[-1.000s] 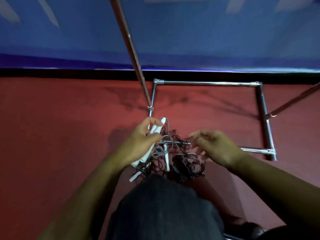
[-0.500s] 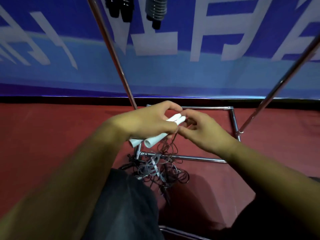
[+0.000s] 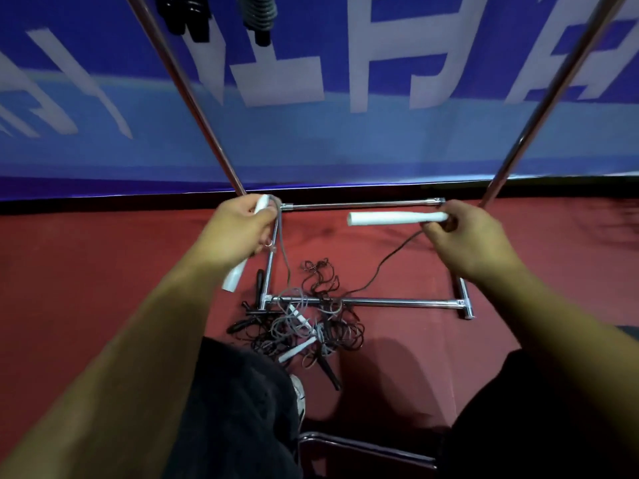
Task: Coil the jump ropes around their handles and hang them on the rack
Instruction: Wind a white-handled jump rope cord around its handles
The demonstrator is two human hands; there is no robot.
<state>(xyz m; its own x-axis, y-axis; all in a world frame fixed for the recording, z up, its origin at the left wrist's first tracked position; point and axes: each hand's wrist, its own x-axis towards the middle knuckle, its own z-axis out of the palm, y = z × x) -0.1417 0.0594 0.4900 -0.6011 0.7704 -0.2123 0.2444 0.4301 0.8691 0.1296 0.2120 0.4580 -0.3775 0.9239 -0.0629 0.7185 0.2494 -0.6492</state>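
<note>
Head view, working off the rack base (image 3: 380, 301): above its left corner the left hand (image 3: 238, 233) is fisted round a white handle (image 3: 235, 278), grey cord (image 3: 283, 252) dropping to the tangle of ropes (image 3: 304, 328) on the near bar. Above the right side, the right hand (image 3: 463, 236) pinches a second white handle (image 3: 394, 218) at its cord end. I'd guess they're spread apart to draw the rope clear before coiling.

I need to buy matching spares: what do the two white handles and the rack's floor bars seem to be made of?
The left-hand handle and right-hand handle: probably matte plastic, possibly foam-wrapped; evenly white, no glare. The rack bars: polished metal, likely chromed steel; bright highlights and mirror-like streaks.
</note>
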